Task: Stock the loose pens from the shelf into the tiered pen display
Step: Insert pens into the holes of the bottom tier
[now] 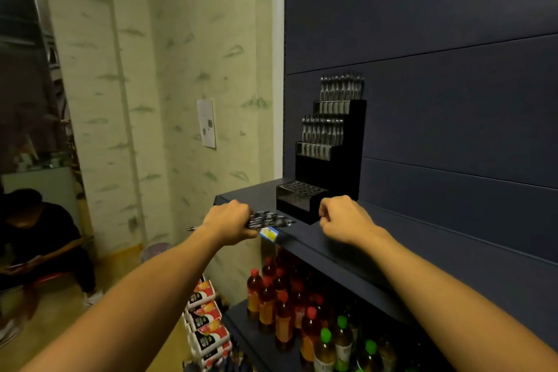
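Black pens (268, 219) bunched in left hand (228, 222)'s grip; right hand (344, 219), at 3 o'clock, curled, seemingly empty; price label (268, 234) unreadable.

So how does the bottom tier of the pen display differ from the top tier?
The bottom tier shows bare holes, no pens; the top tier is packed with upright pens. The bottom tier sits nearest the shelf's front edge, the top tier farthest back and highest. Both belong to one black stepped pen display.

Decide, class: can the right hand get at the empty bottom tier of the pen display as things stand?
Probably yes. The right hand hovers just beside the bottom tier, whose holes face upward with nothing over them.
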Available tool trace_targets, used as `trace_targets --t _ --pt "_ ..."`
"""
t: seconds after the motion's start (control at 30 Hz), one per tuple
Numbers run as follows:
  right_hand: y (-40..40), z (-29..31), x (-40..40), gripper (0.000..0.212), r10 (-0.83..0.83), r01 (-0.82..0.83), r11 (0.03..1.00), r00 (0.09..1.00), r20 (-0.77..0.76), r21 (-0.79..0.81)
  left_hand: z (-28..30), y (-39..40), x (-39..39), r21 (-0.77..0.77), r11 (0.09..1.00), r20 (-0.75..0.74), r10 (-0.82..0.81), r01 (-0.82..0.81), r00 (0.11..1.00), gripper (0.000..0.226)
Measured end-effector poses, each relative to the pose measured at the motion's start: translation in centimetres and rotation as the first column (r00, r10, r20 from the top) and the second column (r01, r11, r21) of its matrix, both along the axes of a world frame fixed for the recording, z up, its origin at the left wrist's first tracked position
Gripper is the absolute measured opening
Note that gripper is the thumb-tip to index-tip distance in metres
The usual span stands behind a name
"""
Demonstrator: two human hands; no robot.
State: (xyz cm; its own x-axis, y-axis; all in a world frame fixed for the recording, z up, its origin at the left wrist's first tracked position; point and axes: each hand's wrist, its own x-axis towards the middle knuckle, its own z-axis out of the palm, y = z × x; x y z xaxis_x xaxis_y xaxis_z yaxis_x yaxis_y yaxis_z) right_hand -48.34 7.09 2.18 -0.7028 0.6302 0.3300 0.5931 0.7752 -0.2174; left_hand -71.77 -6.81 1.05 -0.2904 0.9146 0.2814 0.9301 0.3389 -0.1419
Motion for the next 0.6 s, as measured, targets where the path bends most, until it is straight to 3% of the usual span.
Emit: trace_targets --t 0.2,0.6 --pt "5.6 1.7 -5.7 0.01 -0.04 0.04 0.999 0.998 -0.055 0.001 2.2 6.9 -6.1 -0.013 0.999 0.028 -0.042 0.042 0.999 0.027" --pt "12.0 2.9 -9.8 0.017 0.005 -0.01 0.999 0.991 -0.137 -0.04 3.1 16.8 -11.7 0.067 0.943 0.213 -0.332 0.325 0.919 0.017"
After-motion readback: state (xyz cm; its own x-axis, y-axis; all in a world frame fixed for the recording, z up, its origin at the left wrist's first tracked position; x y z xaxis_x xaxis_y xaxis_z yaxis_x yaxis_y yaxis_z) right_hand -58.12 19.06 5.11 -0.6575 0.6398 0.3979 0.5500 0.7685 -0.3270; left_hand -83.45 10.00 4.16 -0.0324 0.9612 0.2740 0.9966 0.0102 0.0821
